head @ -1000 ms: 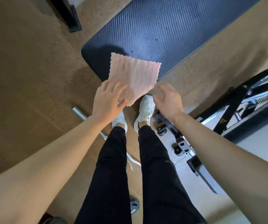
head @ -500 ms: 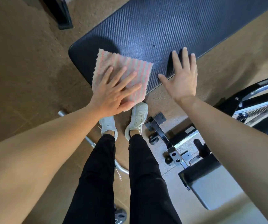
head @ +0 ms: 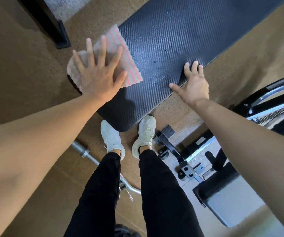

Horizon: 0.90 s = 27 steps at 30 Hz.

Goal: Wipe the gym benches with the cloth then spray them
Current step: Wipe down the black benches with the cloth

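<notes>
On the black ribbed bench (head: 172, 40) above brown flooring (head: 18, 65), the flat left hand (head: 96, 79) presses the cloth (head: 126, 65); right hand (head: 194, 84) rests splayed.

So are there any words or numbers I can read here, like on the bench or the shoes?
No text in this view can be read.
Grey sticker on the black machine frame: too small and blurred to read.
Bench, cloth, white shoes: no writing visible.
</notes>
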### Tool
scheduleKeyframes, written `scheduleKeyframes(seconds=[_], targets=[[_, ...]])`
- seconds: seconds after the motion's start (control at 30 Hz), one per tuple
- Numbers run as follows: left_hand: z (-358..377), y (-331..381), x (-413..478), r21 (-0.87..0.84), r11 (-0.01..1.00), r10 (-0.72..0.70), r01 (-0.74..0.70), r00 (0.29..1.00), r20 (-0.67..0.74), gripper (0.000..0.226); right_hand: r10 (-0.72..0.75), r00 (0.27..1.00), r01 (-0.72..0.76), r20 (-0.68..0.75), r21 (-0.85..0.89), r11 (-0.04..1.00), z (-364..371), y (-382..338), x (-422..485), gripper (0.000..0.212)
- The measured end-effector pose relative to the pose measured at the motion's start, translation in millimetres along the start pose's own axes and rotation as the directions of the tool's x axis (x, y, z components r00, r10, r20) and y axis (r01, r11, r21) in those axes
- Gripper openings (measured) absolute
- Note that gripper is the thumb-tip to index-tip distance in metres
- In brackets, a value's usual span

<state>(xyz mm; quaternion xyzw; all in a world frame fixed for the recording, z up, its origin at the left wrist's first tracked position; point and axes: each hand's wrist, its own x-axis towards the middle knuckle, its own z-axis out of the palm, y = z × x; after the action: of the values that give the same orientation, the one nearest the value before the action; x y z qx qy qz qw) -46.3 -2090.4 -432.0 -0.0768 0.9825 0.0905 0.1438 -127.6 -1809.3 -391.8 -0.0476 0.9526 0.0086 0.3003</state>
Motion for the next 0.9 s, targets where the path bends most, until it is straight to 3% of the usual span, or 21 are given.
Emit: scheduleKeyframes(seconds=[0.13,0.2,0.3,0.5,0.7,0.8,0.9], targets=[[6,23,-6,0.034,0.997,0.067,-0.067,0.997,0.025,0.072,-0.036,0.999,0.036,0.031,-0.006,0.999,-1,8,0,0.091],[13,47,-15,0.046,0.978,0.202,-0.204,0.978,0.048,0.073,-0.066,0.997,0.066,0.041,0.016,0.998,-2,16,0,0.087],[30,87,-35,0.087,0.877,0.463,-0.473,0.878,0.119,0.077,-0.107,0.993,0.102,0.051,0.092,0.991,-7,30,2,0.075],[31,81,-12,0.097,0.802,0.579,-0.59,0.806,0.123,0.072,-0.168,0.984,0.177,-0.057,0.275,0.945,-21,58,12,0.048],[-6,68,79,0.129,0.924,0.351,-0.36,0.932,0.087,0.07,0.068,0.981,0.064,-0.183,0.63,0.774,-37,64,29,0.033],[-14,71,108,0.116,0.954,0.27,-0.277,0.96,0.066,0.067,0.117,0.957,0.064,-0.266,0.585,0.809,-41,73,44,0.04],[-16,91,116,0.097,0.989,0.111,-0.115,0.993,0.05,0.065,0.15,0.956,-0.004,-0.253,0.498,0.867,-48,95,64,0.066]])
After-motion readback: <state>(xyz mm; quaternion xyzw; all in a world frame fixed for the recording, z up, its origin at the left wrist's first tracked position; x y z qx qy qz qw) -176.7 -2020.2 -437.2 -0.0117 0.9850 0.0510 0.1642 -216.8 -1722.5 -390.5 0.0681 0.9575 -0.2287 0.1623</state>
